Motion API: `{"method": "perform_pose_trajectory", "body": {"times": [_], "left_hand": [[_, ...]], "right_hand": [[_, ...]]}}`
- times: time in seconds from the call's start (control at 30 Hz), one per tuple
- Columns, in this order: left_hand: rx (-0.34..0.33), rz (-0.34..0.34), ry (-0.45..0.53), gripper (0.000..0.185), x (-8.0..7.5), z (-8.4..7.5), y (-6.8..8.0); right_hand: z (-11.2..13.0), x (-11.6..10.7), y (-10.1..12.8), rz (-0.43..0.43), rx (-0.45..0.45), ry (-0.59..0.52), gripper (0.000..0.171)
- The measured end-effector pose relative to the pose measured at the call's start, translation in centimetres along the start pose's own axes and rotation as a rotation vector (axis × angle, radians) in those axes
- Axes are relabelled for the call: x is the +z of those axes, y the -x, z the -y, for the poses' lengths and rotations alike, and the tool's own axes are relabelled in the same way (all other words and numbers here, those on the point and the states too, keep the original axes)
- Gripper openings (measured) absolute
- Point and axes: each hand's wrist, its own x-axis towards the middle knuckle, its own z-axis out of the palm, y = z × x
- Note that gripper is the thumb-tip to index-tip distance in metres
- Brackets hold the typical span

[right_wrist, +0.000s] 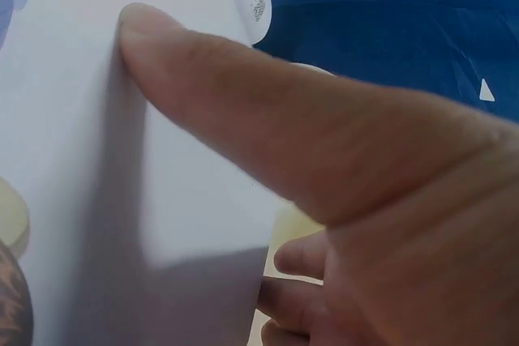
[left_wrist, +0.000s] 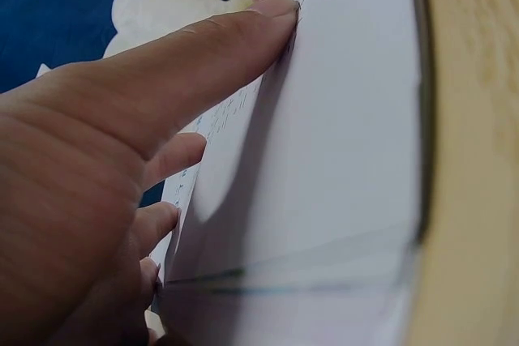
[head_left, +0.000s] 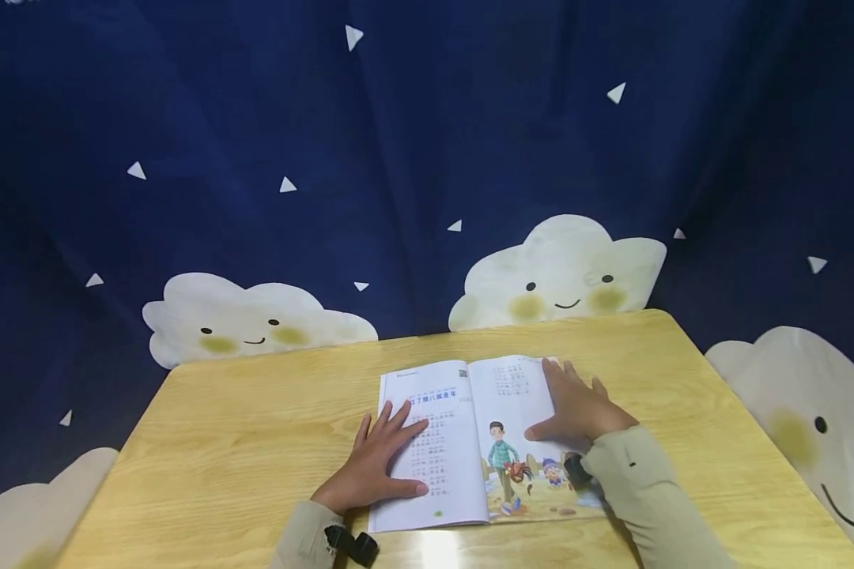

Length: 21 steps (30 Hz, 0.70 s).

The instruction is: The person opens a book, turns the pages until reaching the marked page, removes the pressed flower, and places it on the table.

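Observation:
A book (head_left: 455, 474) lies spread on the wooden table, printed text on its left page and a picture of a figure with a rooster on its right page. My left hand (head_left: 373, 466) rests on the left page with fingers spread; in the left wrist view its thumb (left_wrist: 235, 42) touches the paper. Across the upper right page lies my right hand (head_left: 580, 403), its fingers toward the page's outer edge. The right wrist view shows that thumb (right_wrist: 203, 62) extended against the white page (right_wrist: 195, 200), while the other fingers lie partly hidden beyond the page edge.
The pale wooden table (head_left: 256, 442) extends on both sides of the book. Behind it hangs a dark blue curtain (head_left: 398, 158) with white triangles and smiling clouds (head_left: 562, 269). Black wrist devices (head_left: 363, 548) sit at both cuffs.

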Motion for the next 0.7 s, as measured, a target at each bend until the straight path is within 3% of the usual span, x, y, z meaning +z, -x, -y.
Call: {"method": "perform_pose_trajectory", "body": {"times": [0.3, 0.43, 0.6, 0.7], "left_hand": [[-0.012, 0.0, 0.033, 0.09, 0.3, 0.0, 0.5], [-0.012, -0.011, 0.033, 0.089, 0.4, 0.1, 0.6], [-0.02, -0.003, 0.045, 0.088, 0.3, 0.0, 0.3], [-0.016, -0.005, 0.049, 0.088, 0.2, 0.0, 0.1]], "right_hand": [[0.4, -0.1, 0.4, 0.02, -0.032, -0.059, 0.125], [0.1, -0.4, 0.5, 0.041, -0.055, -0.155, 0.123], [-0.6, -0.8, 0.3, 0.139, -0.062, -0.343, 0.121], [-0.8, -1.0, 0.2, 0.173, -0.055, -0.349, 0.119]]}}
